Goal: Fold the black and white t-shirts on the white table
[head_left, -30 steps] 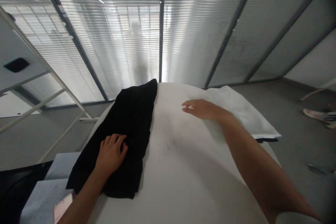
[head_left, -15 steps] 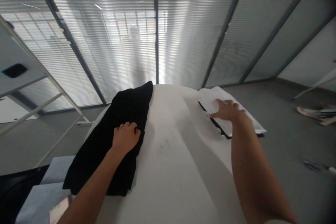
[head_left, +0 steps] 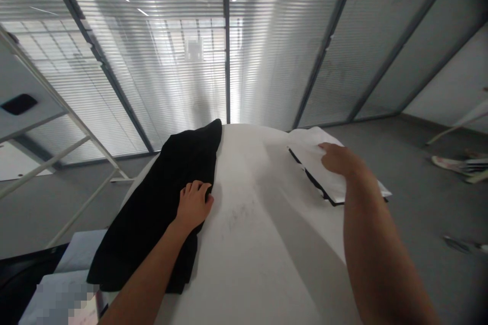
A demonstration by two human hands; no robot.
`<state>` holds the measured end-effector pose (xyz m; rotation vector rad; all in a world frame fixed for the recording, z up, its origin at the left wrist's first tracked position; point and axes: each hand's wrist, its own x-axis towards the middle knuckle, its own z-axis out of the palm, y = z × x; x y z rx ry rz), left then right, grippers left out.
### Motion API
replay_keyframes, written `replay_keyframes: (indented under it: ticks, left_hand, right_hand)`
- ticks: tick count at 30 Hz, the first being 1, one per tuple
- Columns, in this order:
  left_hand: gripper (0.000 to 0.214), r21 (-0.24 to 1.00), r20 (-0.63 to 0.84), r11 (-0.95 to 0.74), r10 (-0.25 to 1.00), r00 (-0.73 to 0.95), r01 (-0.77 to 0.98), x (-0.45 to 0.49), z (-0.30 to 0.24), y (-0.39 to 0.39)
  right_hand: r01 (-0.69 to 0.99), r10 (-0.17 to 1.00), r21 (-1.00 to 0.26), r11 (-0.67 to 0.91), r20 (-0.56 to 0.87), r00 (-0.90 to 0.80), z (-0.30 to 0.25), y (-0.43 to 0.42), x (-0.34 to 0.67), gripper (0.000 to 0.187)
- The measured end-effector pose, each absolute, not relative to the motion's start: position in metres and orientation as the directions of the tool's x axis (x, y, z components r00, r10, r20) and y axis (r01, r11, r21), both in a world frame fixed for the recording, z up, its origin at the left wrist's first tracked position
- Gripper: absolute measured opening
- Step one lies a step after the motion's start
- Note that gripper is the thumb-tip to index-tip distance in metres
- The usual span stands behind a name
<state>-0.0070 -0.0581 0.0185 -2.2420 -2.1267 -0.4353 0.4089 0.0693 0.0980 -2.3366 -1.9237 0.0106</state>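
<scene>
A folded black garment lies along the left side of a white table. My left hand rests on the garment's right edge with its fingers curled over the cloth. At the far right of the table lies a folded white cloth on top of something dark-edged. My right hand lies on this white cloth with its fingers bent down onto it; whether they grip it is hidden.
Glass walls with blinds stand behind the table. A white metal frame is at the left, grey and black items by the near left corner. Grey floor at the right holds shoes.
My right hand moved from the table's middle out to the white cloth at the right. My left hand slid forward and right along the black garment to its edge.
</scene>
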Motion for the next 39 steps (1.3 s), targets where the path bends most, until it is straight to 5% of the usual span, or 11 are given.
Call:
replay_keyframes:
  ticks: [4,8,14,19,24,28,32,35,39]
  left_hand:
    - [0.035,0.203,0.208,-0.084,0.977,0.041,0.976,-0.007,0.020,-0.057]
    - [0.034,0.226,0.207,-0.085,0.978,0.037,0.971,-0.007,0.019,-0.057]
    - [0.033,0.274,0.222,-0.087,0.975,0.026,0.958,-0.008,0.019,-0.056]
    - [0.036,0.412,0.327,-0.122,0.945,-0.021,0.903,-0.010,0.016,-0.053]
    - [0.058,0.702,0.461,-0.320,0.885,-0.063,0.636,-0.010,0.018,-0.051]
    - [0.074,0.935,0.327,-0.288,0.924,-0.196,0.205,-0.010,0.029,-0.049]
    - [0.068,0.946,0.176,-0.239,0.946,-0.274,-0.219,-0.010,0.042,-0.047]
    - [0.058,0.931,0.135,-0.250,0.913,-0.384,-0.266,-0.011,0.047,-0.046]
    - [0.053,0.948,0.211,-0.297,0.856,-0.472,-0.114,-0.016,0.058,-0.053]
  right_hand:
    - [0.917,0.921,-0.191,-0.351,0.105,0.374,0.117,0.059,0.401,0.057]
    - [0.905,0.904,-0.248,-0.345,0.171,0.391,0.131,0.050,0.403,0.056]
    - [0.912,0.880,-0.344,-0.225,0.330,0.342,0.159,0.030,0.396,0.048]
    - [0.804,0.887,-0.594,0.035,0.389,0.248,0.190,-0.003,0.372,0.037]
    - [0.360,0.959,-0.898,0.254,0.282,0.027,0.205,-0.026,0.344,0.036]
    - [-0.021,0.949,-0.976,0.217,0.216,-0.228,0.200,-0.026,0.318,0.040]
    - [-0.159,0.909,-0.979,0.127,0.179,-0.376,0.184,-0.014,0.292,0.047]
    - [-0.220,0.883,-0.973,0.063,0.157,-0.442,0.173,-0.006,0.276,0.050]
    - [-0.249,0.883,-0.969,0.011,0.126,-0.451,0.162,-0.001,0.262,0.054]
